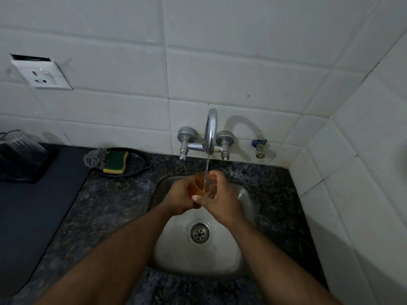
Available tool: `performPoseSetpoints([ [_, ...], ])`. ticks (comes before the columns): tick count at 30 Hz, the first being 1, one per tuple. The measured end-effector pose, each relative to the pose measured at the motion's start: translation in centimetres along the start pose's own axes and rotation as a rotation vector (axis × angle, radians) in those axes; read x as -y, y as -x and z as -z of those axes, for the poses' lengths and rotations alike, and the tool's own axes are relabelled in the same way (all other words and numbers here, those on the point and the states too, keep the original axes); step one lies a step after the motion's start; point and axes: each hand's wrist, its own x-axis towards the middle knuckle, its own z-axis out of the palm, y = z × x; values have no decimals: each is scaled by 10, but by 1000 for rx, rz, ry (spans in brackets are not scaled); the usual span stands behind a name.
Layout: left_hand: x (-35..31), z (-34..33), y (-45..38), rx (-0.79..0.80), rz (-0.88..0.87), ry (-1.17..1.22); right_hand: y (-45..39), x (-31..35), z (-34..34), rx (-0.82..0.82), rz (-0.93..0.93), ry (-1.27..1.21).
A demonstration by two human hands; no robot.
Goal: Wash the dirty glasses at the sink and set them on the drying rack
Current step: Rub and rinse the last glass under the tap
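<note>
A glass [203, 183], amber-tinted, is held over the sink [242, 256] directly beneath the tap [210, 133], and a thin stream of water [207, 165] is seen falling into or onto it. The left hand [180, 198] is wrapped round the glass from its side, the fingers curled about the wall; the right hand [217, 199] is curled round it from the other side, thumb toward the rim. Both hands are thus closed on the one glass.

The step in hand is judged to be the rinsing, or rubbing under running water. Whether soap has been used cannot be told. A sponge [115, 161] lies on a dark dish [136, 166] on the table [105, 205], left of the sink and untouched.

Next, the glass would need to be emptied, carried left, and set down at the rack [24, 164], where one upturned glass [21, 144] appears to stand already. A wet glass is likely to be slippery, so a firm grip is called for.
</note>
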Motion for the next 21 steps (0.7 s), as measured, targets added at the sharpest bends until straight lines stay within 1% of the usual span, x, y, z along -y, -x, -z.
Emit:
performPoseSetpoints([
  [2,-1,3,1,-59,-10,-91,4,-4,1,-60,187,164],
  [3,0,6,1,-83,-19,-129,6,-6,2,-33,280,243],
  [4,2,10,1,-100,-30,-169,6,-7,2,35,352,308],
  [5,4,14,0,-106,-48,-215,4,-9,3,129,382,362],
  [7,7,21,-1,-65,-76,-290,-3,-13,2,288,355,388],
  [8,8,23,-2,-46,-79,-309,-7,-12,1,313,333,348],
  [10,6,23,-1,-78,-77,-334,-13,-7,-4,262,308,238],
  [12,1,21,0,-192,-131,-397,-14,-1,-10,207,275,138],
  [13,-1,20,0,-228,-166,-412,-13,1,-12,209,258,118],
  [14,-1,21,0,-216,-179,-397,-13,2,-12,236,263,118],
  [15,-2,24,0,-156,-168,-366,-14,0,-10,283,291,176],
  [16,0,29,-1,-44,-115,-345,-17,-4,-6,362,339,255],
  [18,3,39,-3,254,94,-319,-26,-15,7,531,364,395],
  [19,4,40,-3,339,169,-302,-29,-17,11,562,362,425],
  [20,5,37,-3,328,170,-288,-31,-18,11,549,374,414],
  [21,5,31,-2,247,124,-286,-31,-17,9,511,381,387],
])
